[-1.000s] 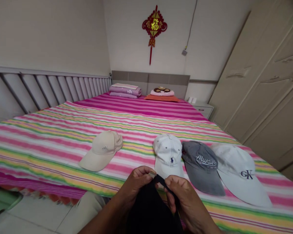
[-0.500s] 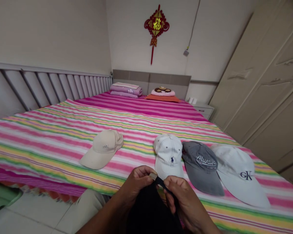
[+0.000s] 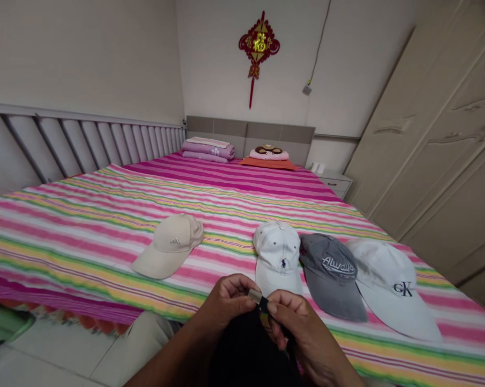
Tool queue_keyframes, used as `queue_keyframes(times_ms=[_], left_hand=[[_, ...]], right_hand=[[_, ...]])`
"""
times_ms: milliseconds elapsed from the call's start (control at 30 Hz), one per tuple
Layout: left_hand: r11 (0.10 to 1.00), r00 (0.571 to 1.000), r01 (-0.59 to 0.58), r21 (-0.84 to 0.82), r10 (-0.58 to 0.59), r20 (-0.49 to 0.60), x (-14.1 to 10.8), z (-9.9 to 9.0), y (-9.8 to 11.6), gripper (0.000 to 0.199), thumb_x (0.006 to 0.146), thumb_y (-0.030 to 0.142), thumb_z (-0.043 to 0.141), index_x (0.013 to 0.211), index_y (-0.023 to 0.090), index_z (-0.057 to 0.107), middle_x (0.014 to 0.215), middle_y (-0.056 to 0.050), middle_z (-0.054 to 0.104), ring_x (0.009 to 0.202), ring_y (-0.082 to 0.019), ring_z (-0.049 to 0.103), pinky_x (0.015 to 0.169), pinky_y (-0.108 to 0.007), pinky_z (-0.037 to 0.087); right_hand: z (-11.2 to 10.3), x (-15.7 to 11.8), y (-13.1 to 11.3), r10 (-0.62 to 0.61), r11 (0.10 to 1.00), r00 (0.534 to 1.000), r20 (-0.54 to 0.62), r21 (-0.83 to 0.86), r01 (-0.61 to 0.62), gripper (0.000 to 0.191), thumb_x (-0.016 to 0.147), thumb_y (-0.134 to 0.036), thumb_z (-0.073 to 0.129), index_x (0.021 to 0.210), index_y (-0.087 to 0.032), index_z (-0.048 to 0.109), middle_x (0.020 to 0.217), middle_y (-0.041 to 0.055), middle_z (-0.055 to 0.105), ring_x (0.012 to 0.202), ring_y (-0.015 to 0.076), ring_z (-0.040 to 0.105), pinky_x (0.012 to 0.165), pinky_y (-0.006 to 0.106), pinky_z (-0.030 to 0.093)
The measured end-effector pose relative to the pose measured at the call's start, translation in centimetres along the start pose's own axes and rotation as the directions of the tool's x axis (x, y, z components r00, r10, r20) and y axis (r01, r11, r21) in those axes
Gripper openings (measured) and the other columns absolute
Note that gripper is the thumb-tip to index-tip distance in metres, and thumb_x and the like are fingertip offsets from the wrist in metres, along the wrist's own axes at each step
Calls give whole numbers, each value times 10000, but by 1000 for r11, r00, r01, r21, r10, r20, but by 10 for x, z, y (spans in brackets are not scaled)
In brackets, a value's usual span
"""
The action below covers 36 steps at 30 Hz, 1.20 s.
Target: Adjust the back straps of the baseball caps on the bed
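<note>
A black cap is held low in front of me, its back strap turned up. My left hand pinches the metal buckle on that strap between thumb and fingers. On the other side of the buckle, my right hand grips the dark strap, its fingers closed. Just beyond my hands lies a white cap with a small dark logo. Beside it are a grey cap with white lettering and a larger white cap with dark letters. A beige cap lies apart on the left.
The striped bedspread carries the caps. Folded purple bedding and a pink folded stack rest by the headboard. A railing runs along the left, a wardrobe on the right. A green stool stands lower left.
My right fingers have moved slightly left along the strap, closer to the buckle. More of the buckle shows past my left fingertips. The caps on the bed have not moved.
</note>
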<state>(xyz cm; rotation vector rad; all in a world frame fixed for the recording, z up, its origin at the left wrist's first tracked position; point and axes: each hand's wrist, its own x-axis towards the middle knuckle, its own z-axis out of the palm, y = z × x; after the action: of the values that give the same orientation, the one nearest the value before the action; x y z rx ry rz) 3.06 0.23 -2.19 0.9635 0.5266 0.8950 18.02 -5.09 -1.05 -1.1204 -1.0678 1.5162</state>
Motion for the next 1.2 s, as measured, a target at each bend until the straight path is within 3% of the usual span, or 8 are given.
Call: queue_keyframes(times_ms=[333,1067,1200], left_hand=[[1000,999,-5,21,4,38,-2,3,2,255,502,262,775,689,146,647,556,32,557,515,-54,451,512,-173,326],[977,982,-151,153,131,133,-4,3,-5,208,590,252,724,740,145,629,661,16,547,605,-85,467,586,-207,340],[978,982,-159,138,143,120,-6,3,-5,204,594,256,721,733,140,626,647,18,536,598,-81,457,578,-201,337]], right_hand=[[0,0,0,-20,990,997,75,138,9,282,691,-385,624,577,-152,515,377,-57,433,356,51,288,404,219,177],[4,-1,0,-30,990,999,45,137,23,261,683,-345,628,553,-153,508,324,-67,411,319,43,263,377,212,148],[4,-4,-2,-10,986,997,70,166,-2,261,691,-375,620,618,-157,496,393,-61,448,328,36,298,387,196,159]])
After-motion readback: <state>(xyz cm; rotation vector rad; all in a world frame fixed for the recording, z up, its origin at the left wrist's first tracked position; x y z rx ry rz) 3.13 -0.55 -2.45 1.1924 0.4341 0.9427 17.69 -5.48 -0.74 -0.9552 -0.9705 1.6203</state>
